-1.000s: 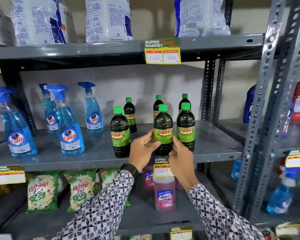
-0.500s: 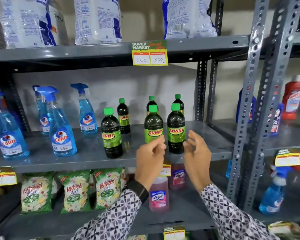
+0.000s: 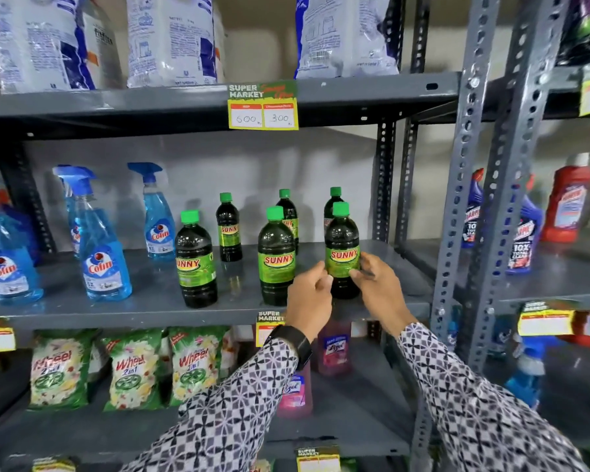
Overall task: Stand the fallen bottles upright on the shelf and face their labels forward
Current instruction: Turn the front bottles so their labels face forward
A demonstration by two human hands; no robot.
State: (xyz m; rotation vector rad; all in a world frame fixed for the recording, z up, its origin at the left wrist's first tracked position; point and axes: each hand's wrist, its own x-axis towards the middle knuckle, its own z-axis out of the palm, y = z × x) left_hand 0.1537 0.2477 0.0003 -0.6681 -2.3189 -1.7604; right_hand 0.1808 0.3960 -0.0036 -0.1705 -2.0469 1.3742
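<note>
Six dark SUNNY bottles with green caps stand upright on the grey middle shelf [image 3: 143, 301], three in front and three behind. The front left bottle [image 3: 195, 264] and front middle bottle [image 3: 276, 264] show their labels forward. My left hand [image 3: 309, 296] and my right hand [image 3: 380, 289] pinch the front right bottle [image 3: 342, 247] from either side at its lower half, and its label faces me. The back row bottles [image 3: 229, 229] are partly hidden behind the front ones.
Blue Colin spray bottles [image 3: 104, 267] fill the shelf's left part. Wheel packets [image 3: 132, 369] and pink Lizol bottles [image 3: 332, 349] sit on the shelf below. White detergent bags [image 3: 171, 39] rest above. A perforated steel post [image 3: 457, 233] borders the right, with toilet cleaner bottles [image 3: 521, 240] beyond.
Both hands let go of the front middle bottle, pulled back, then shifted right and closed on the front right bottle. The camera moved closer.
</note>
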